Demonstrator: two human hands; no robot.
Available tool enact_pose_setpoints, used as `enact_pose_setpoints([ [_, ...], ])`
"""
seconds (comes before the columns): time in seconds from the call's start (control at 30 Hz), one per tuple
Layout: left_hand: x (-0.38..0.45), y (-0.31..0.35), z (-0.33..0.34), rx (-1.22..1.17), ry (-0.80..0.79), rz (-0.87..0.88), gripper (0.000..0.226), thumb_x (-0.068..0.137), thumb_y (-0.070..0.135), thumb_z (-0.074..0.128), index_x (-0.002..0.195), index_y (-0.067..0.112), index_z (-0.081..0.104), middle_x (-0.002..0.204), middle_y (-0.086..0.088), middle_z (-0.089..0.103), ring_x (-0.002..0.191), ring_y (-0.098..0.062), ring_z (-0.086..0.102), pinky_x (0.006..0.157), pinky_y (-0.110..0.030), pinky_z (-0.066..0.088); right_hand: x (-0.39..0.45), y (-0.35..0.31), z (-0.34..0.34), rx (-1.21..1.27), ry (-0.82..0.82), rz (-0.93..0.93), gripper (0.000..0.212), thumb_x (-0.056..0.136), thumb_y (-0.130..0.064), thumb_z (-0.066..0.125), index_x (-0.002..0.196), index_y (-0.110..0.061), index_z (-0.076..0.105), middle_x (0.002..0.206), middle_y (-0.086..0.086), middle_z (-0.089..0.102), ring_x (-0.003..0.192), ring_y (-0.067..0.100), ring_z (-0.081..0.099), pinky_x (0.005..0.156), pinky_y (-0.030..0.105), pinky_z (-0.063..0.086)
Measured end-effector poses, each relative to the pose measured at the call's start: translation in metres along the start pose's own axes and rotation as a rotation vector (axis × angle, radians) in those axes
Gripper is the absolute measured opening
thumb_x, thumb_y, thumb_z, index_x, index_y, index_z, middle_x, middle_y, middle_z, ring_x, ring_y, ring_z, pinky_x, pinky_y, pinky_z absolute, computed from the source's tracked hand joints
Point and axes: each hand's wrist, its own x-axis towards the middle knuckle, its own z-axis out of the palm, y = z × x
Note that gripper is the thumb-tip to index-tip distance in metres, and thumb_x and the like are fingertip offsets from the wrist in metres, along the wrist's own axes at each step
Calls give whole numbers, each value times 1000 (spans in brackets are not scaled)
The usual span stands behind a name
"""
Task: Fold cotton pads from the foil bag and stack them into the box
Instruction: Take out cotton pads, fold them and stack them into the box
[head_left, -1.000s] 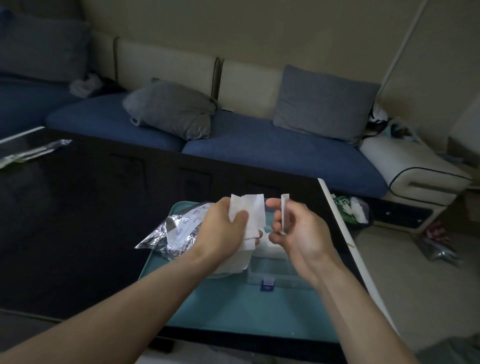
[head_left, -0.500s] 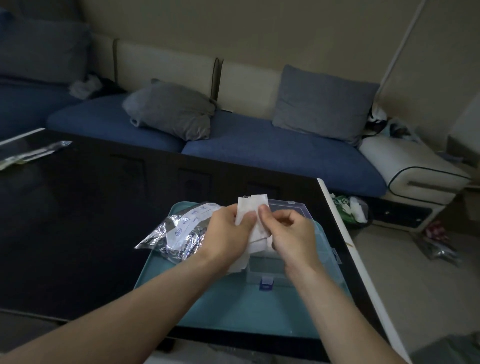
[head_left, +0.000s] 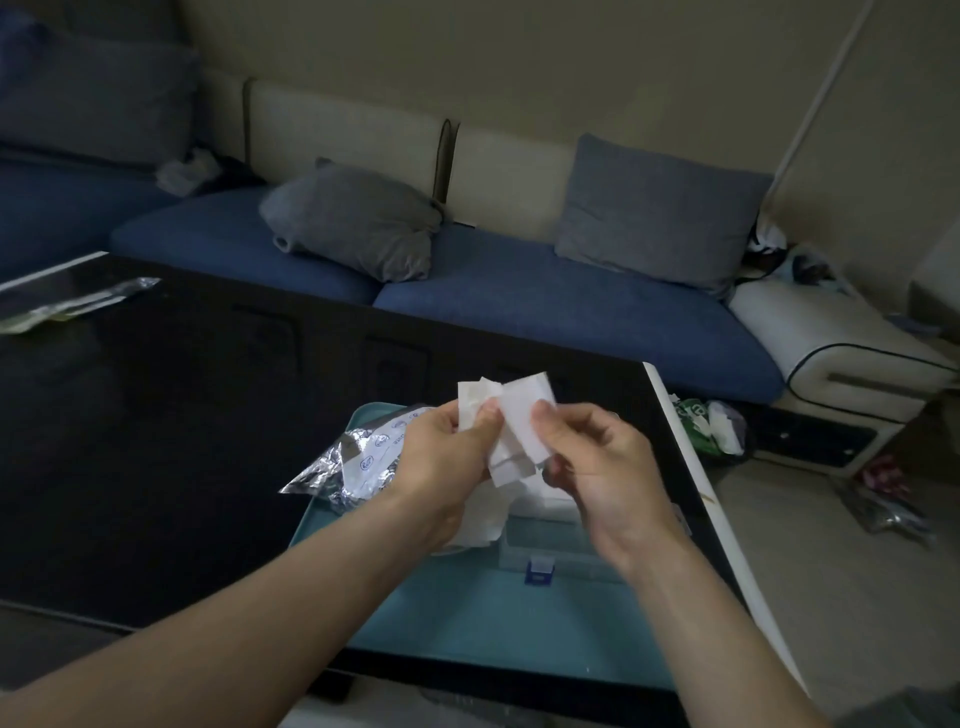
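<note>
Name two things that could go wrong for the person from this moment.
The left hand grips several loose cotton pads while the right hand pinches one, so others may slip out. The box lies mostly hidden under both hands, so a folded pad could miss it.

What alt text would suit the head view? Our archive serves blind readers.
Two bare hands, left hand and right hand, pinch white cotton pads above a clear box on a teal tray. A crumpled foil bag lies on the tray's left; a blue sofa stands behind the dark table.
</note>
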Motion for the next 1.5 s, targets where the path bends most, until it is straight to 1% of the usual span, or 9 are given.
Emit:
enact_pose_setpoints([
  [0.23,-4,4,8,-92,-23,-50,35,99,34,55,95,2,69,88,-16,75,75,-22,72,64,-30,60,2,17,16,-259,207,-114,29,80,-38,82,86,-13,68,75,-2,70,66,5,63,58,16,48],
  [0.33,-7,11,7,-120,-94,-67,38,99,36,55,101,0,69,97,-19,75,91,-30,73,83,-40,59,5,19,16,-208,251,-21,41,80,-44,80,101,-15,61,89,2,62,77,13,60,67,24,49],
  [0.47,-8,7,3,41,-96,44,20,94,18,64,104,1,68,99,-23,73,90,-36,72,81,-50,58,5,19,16,-155,149,74,47,84,-54,71,106,-13,62,93,7,73,77,16,68,63,26,52],
  [0.73,4,13,-6,27,47,54,16,100,9,51,95,11,67,100,-19,73,99,-36,69,91,-52,55,-1,4,2,-62,-46,100,18,83,-2,77,99,-4,70,82,12,77,69,19,73,64,28,59],
  [1.03,11,10,-14,-26,207,60,19,101,8,49,111,0,63,93,-15,71,73,-22,71,52,-24,55,2,-14,-16,138,227,-29,20,83,4,71,75,-14,73,65,5,69,52,12,59,52,22,50],
  [1.13,6,6,-9,61,153,91,19,99,8,50,108,0,65,96,-20,72,76,-27,72,55,-30,58,-3,-13,-9,132,126,-6,14,84,2,71,80,-11,73,67,7,69,55,14,61,54,23,51],
  [1.23,-2,5,1,75,-1,98,17,96,4,52,101,-1,68,95,-25,72,83,-31,70,78,-49,58,-4,-1,3,-12,82,46,7,84,-2,74,86,-9,76,68,7,72,59,15,64,57,24,52],
  [1.4,-4,8,5,-143,-124,-48,28,99,25,51,109,3,65,100,-22,72,85,-29,67,87,-46,54,0,4,2,-115,117,71,4,87,-7,74,90,-6,74,70,6,74,59,13,64,56,24,51],
  [1.5,-2,4,3,45,-133,67,25,98,19,56,113,-1,61,94,-19,72,78,-25,67,73,-38,56,0,3,-1,-277,72,44,10,85,-17,78,91,-11,72,72,4,75,57,10,62,53,21,48],
])
